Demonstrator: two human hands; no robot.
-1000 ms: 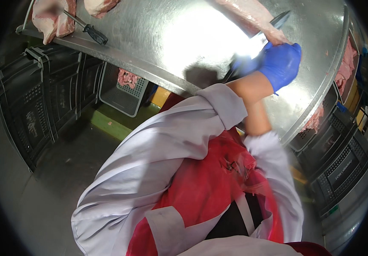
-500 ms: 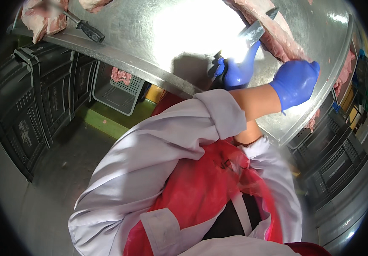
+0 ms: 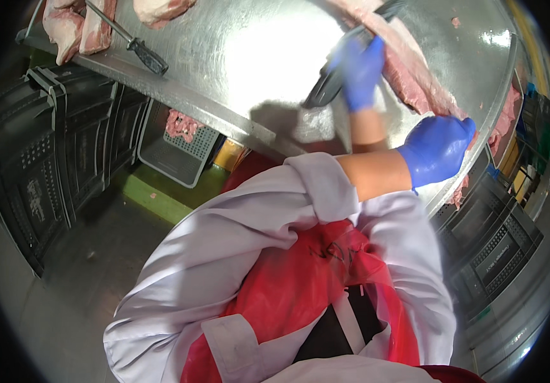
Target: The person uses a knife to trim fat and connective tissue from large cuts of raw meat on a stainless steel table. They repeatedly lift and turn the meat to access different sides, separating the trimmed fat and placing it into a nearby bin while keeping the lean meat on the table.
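A long strip of pale pink meat [image 3: 409, 76] runs across the steel table from the far edge toward the right. My left arm crosses over to the right side, and my left hand [image 3: 437, 150], in a blue glove, is closed on the strip's near end. In a matching glove, my right hand [image 3: 361, 70] is blurred but wraps round a knife; its black handle [image 3: 326, 88] sticks out to the lower left. The blade reaches into the strip, partly hidden by meat and glare, and a dark tip [image 3: 391, 9] shows on the far side.
A sharpening steel [image 3: 147, 56] with a black handle lies beside meat pieces [image 3: 64, 29] at the far left. Another piece [image 3: 160, 9] sits at the back. Dark crates [image 3: 32, 172] stand below left, near a grey crate [image 3: 179, 150] holding scraps. More crates [image 3: 495, 249] stand right.
My right hand and the knife have moved away from me along the strip. My left hand has drawn slightly nearer to me, still holding the end. The view has shifted a little.
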